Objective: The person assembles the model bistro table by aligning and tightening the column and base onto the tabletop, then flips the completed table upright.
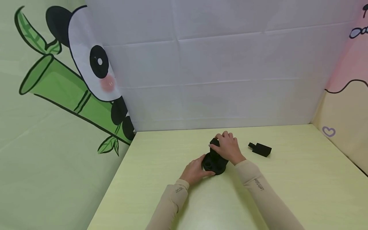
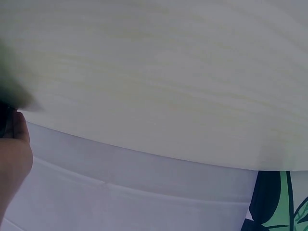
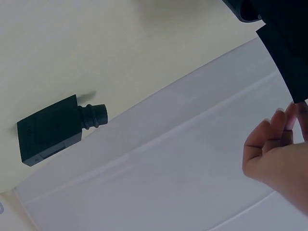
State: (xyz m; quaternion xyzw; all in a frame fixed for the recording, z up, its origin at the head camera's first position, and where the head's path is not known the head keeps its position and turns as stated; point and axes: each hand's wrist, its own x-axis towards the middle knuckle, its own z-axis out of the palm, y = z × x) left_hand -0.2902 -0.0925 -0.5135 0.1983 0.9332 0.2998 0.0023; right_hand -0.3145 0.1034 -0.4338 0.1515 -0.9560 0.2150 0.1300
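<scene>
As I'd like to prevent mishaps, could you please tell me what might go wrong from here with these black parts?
The left hand grips the round base from one side, so the base might swivel under pressure. The black block in the right hand might tip if released; whether it is seated is hidden. The right sleeve, close by, could knock the loose block.

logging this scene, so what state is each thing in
Round black plastic-looking base: on the table, held by the left hand.
Angular black plastic-looking piece: gripped by the right hand, above the base; whether seated, cannot tell.
Black rectangular block with ridged neck: lying down, untouched.
Pale yellow table: bearing the base and block.
White sheet backdrop: hanging, creased.
</scene>
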